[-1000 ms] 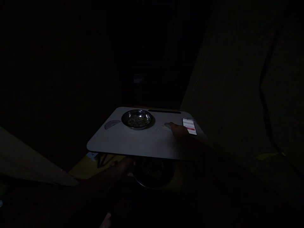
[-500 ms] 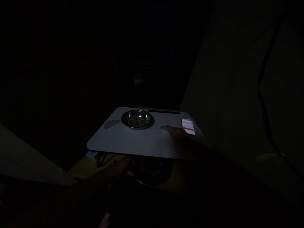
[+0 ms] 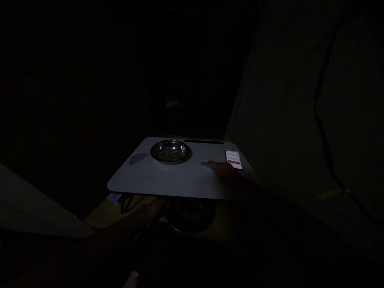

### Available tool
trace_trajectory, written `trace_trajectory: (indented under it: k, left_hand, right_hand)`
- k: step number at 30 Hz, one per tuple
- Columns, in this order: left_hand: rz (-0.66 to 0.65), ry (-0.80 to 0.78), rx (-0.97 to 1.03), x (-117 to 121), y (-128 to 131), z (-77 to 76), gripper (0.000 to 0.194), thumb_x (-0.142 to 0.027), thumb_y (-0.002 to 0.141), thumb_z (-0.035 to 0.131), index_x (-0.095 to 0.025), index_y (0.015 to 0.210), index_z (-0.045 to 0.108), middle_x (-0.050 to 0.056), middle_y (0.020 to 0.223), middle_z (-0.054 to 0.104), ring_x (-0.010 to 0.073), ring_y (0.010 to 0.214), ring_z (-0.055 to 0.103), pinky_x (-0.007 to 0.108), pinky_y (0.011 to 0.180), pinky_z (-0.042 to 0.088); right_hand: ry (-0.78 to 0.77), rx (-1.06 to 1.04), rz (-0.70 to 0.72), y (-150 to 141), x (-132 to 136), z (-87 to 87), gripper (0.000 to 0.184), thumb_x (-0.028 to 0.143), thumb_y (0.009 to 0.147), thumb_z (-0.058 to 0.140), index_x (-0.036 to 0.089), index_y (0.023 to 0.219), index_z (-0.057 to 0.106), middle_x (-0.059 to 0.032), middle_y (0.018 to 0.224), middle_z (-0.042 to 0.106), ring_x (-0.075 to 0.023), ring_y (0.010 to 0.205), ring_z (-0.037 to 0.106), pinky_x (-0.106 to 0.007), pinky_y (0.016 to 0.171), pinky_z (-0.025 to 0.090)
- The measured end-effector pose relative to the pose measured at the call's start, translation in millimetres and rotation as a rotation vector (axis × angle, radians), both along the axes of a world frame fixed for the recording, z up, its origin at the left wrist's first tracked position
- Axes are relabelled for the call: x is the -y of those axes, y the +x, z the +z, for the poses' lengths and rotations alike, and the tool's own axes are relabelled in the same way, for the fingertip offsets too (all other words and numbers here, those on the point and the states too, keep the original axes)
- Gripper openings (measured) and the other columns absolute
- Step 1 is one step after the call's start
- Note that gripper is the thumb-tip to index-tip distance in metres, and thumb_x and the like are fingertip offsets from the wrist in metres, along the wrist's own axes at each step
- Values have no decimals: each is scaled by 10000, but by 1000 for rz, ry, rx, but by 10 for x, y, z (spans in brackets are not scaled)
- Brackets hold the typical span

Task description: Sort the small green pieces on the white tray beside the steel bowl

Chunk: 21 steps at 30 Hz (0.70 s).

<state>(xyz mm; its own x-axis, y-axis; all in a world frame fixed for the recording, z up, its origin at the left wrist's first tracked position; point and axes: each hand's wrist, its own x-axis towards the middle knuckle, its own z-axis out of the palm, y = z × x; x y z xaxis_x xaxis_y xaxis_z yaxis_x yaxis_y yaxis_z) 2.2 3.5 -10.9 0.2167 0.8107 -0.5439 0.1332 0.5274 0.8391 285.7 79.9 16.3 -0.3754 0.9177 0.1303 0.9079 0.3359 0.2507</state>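
A white bench (image 3: 162, 182) stands mid-frame. Lower centre, the left hand (image 3: 158, 207) meets a dim bowl (image 3: 192, 224) — grip unclear. Centre-right, the right hand (image 3: 223, 171) pinches a pale piece (image 3: 206, 165) — best kept low, flat beside the crumbs (image 3: 197, 162).

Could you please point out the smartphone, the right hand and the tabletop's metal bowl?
Smartphone (image 3: 233, 159), head view: lit screen.
Right hand (image 3: 223, 171), head view: middle of hand.
Metal bowl (image 3: 169, 162), head view: front outer wall.

Very dim throughout, nearly black at the back and left. On the right, a plain wall (image 3: 279, 104) with a dark cable (image 3: 322, 136) down it. Midway, a white table (image 3: 156, 182) above a yellowish surface (image 3: 100, 212).
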Motion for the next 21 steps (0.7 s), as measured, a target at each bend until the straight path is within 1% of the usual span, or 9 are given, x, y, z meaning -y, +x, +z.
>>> trace_trajectory:
  k: [3, 6, 9, 12, 15, 17, 21]
  left_hand:
    - [-8, -18, 14, -8, 19, 9, 109, -173, 548, 423, -151, 646, 465, -9, 504, 488, 137, 485, 496, 266, 487, 412]
    - [-1, -32, -24, -13, 33, 7, 72, -163, 541, 407, -151, 602, 446, -13, 491, 480, 126, 466, 485, 261, 482, 410]
    - [-30, -17, -20, -22, 27, -17, 67, -188, 554, 410, -153, 596, 448, -6, 493, 489, 124, 460, 481, 261, 482, 410]
    - [-60, -10, 24, -35, 1, -59, 92, -207, 560, 427, -159, 630, 463, -4, 515, 501, 136, 492, 497, 267, 498, 415]
    - [-59, -14, 24, -37, -20, -82, 100, -218, 565, 434, -164, 644, 465, -5, 531, 505, 134, 500, 495, 267, 503, 416]
    - [-45, -8, 7, -30, -21, -72, 90, -199, 558, 432, -163, 636, 460, -8, 524, 497, 128, 497, 488, 258, 500, 413]
    - [-30, -47, -13, -15, -6, -27, 70, -193, 561, 421, -162, 617, 448, -3, 514, 490, 131, 493, 485, 261, 491, 408]
  right_hand:
    - [-37, 0, -63, 4, 51, 9, 398, 260, 818, 276, 187, 1208, 301, -95, 858, 596, -178, 714, 564, -264, 580, 402]
    - [-54, -3, -88, -30, 99, 5, 374, 258, 817, 267, 181, 1176, 337, -98, 846, 599, -174, 709, 567, -254, 565, 407]
    - [-61, -15, -101, -108, 118, 11, 364, 270, 821, 252, 196, 1162, 356, -94, 853, 602, -174, 699, 570, -252, 557, 409]
    - [-34, -35, -67, -204, 98, 29, 362, 278, 825, 246, 220, 1165, 355, -78, 858, 604, -171, 715, 569, -248, 573, 407]
    - [-14, -31, -77, -278, 45, 33, 361, 281, 825, 243, 216, 1162, 357, -70, 807, 610, -171, 678, 572, -248, 553, 402]
    - [-6, -24, -95, -298, 4, 19, 362, 269, 828, 231, 205, 1162, 357, -68, 772, 611, -171, 644, 571, -251, 530, 398]
    - [35, -22, -94, -264, -36, -21, 369, 237, 827, 220, 180, 1164, 360, -71, 738, 606, -171, 629, 568, -255, 524, 392]
